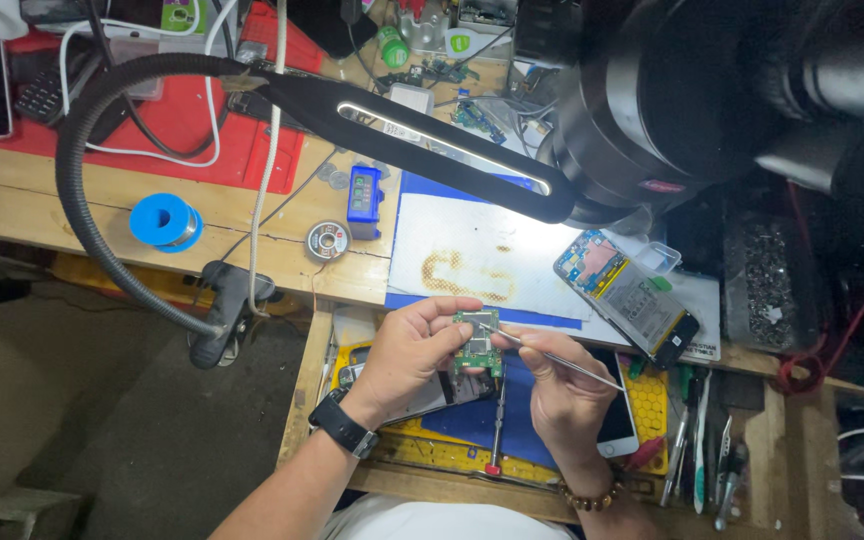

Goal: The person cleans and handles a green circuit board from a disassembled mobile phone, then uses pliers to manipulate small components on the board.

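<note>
My left hand point(410, 348) holds a small green circuit board point(476, 342) between thumb and fingers, above an open drawer. My right hand point(564, 388) grips thin metal tweezers point(562, 360), whose tip touches the board's upper right edge. A black watch sits on my left wrist, a bead bracelet on my right. Under my hands lie a dark phone point(432, 396), a blue mat point(492, 420) and a red-tipped screwdriver point(497, 430).
An opened phone point(624, 296) lies on a white work mat point(472, 262) with a burn mark. A black gooseneck lamp point(432, 140) crosses above. A blue solder spool point(165, 221), a wick reel point(328, 240), a microscope point(712, 90) and a tray of tools point(702, 450) surround me.
</note>
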